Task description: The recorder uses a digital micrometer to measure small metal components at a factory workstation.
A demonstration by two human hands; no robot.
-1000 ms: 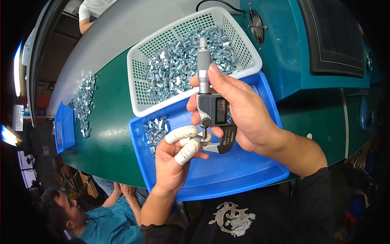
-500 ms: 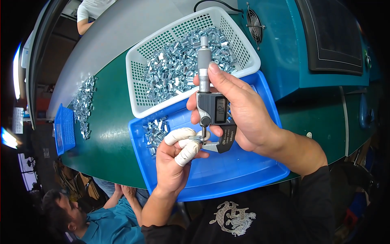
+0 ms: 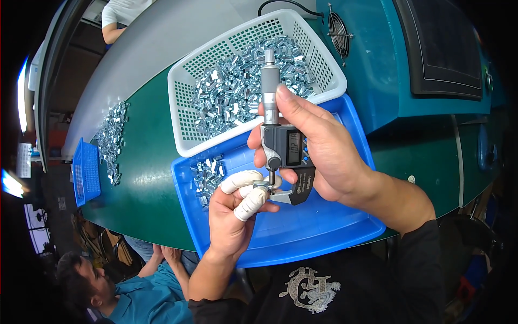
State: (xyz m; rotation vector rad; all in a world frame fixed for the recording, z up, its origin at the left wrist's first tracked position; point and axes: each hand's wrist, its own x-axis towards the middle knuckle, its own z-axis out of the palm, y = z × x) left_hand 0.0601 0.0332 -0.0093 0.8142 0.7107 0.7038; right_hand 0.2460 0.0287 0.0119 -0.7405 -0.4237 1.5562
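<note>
A digital micrometer [image 3: 275, 146] stands upright in my right hand [image 3: 334, 154], its thimble pointing away from me. My right thumb lies along the barrel near the thimble, and the fingers wrap behind the frame. White coverings sit on the thumb and index finger of my left hand [image 3: 226, 218], which pinches a small shiny metal piece [image 3: 263, 184] at the micrometer's jaws. Fingers partly hide the piece, so whether both jaws touch it is unclear. Under both hands lies a blue tray [image 3: 318, 227], with several similar metal pieces [image 3: 209, 175] at its left end.
Beyond the tray, a white perforated basket [image 3: 178, 100] holds a heap of metal pieces. More pieces [image 3: 112, 140] lie loose on the green table [image 3: 145, 200], beside a small blue basket [image 3: 86, 171]. A teal machine [image 3: 372, 65] stands at right. Two other people are at the left.
The micrometer's display shows a different reading. My left hand and the metal piece have shifted very slightly right; the grip of both hands looks the same.
</note>
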